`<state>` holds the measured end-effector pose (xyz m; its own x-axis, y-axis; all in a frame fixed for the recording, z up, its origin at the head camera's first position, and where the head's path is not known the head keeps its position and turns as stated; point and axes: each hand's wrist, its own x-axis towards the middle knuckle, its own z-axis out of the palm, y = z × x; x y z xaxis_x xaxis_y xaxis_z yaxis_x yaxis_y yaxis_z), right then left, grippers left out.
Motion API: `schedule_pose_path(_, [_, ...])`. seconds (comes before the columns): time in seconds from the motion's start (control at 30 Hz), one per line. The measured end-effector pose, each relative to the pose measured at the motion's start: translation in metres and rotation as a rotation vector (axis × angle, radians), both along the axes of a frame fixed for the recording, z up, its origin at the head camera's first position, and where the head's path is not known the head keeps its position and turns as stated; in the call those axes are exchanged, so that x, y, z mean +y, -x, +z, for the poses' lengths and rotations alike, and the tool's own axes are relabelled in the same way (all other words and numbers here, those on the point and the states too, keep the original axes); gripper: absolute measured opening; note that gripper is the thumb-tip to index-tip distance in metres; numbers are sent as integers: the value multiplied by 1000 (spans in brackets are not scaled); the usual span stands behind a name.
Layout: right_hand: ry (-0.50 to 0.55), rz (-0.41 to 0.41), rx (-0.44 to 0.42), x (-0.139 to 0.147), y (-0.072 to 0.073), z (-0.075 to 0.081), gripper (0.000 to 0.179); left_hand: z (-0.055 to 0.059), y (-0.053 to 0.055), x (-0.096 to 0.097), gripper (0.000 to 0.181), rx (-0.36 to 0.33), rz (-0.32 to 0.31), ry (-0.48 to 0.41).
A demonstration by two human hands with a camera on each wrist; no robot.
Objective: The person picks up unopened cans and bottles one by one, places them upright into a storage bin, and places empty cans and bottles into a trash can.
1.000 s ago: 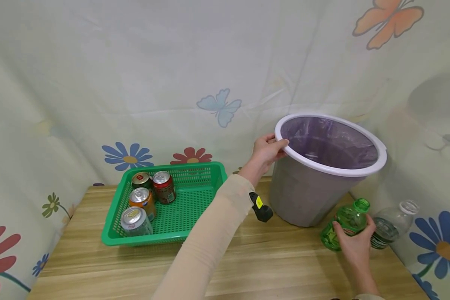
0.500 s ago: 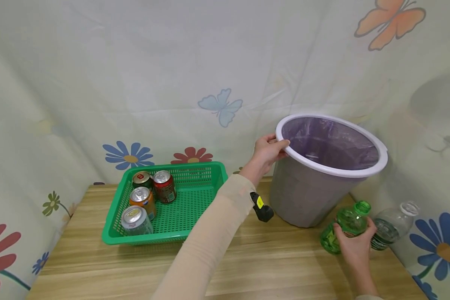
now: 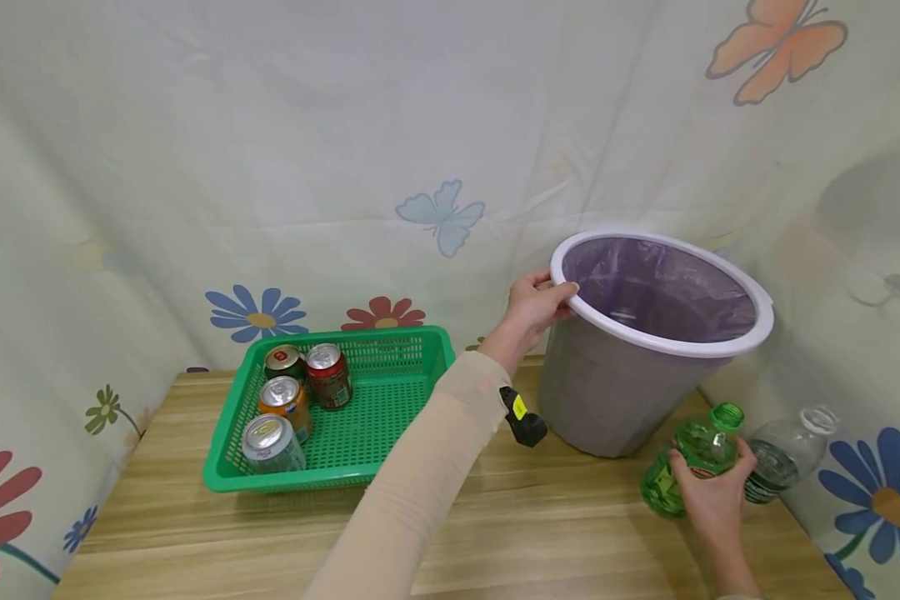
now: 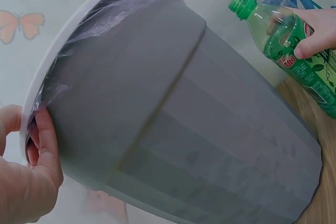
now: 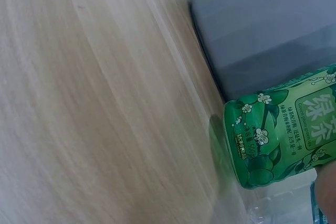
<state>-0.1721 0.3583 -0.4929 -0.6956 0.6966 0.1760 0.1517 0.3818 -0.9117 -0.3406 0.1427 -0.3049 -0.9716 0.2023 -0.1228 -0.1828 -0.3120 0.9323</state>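
Note:
A grey trash can (image 3: 607, 392) with a white rim and a thin purple liner stands at the back right of the table. My left hand (image 3: 536, 308) pinches its rim on the left side, thumb on top and fingers beneath, as the left wrist view also shows. To the right of the can, my right hand (image 3: 716, 496) grips a green plastic tea bottle (image 3: 705, 446) around its middle. The bottle is uncapped and leans slightly. Flowers and a green label (image 5: 286, 135) show on it in the right wrist view. Just behind the right hand stands a clear bottle (image 3: 787, 450), partly hidden.
A green plastic basket (image 3: 378, 400) sits on the left of the wooden table (image 3: 540, 533). Inside it several drink cans (image 3: 328, 375) stand upright at the left end. A patterned curtain (image 3: 330, 150) rises behind and beside the table.
Both hands keep their grips. The green bottle and right hand have shifted very slightly downward in the head view; the trash can, basket and cans stay in place.

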Motion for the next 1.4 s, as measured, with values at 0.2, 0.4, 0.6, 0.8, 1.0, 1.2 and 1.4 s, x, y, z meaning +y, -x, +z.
schedule_pose_path(0.2, [-9, -3, 42, -3, -3, 4, 83, -1, 0, 1, 42, 2, -3, -1])
schedule_pose_path(0.4, [-60, -20, 43, -6, -7, 14, 82, -1, -1, 1, 42, 2, -3, 6])
schedule_pose_path(0.6, [-89, -25, 43, -3, -11, 21, 82, -1, -1, 0, 42, -1, -6, 14])
schedule_pose_path(0.8, [-149, 2, 99, 52, 8, -35, 90, -1, -1, 1, 42, -2, -2, 30])
schedule_pose_path(1.0, [-247, 24, 69, 85, 16, -61, 96, 0, 1, 0, 42, 4, -7, 41])
schedule_pose_path(1.2, [-238, 56, 29, 37, -13, 15, 91, 2, 1, -1, 41, 12, -16, 59])
schedule_pose_path(1.4, [-249, 79, 75, 10, -28, 63, 87, 7, 1, -3, 41, 6, -23, 79])
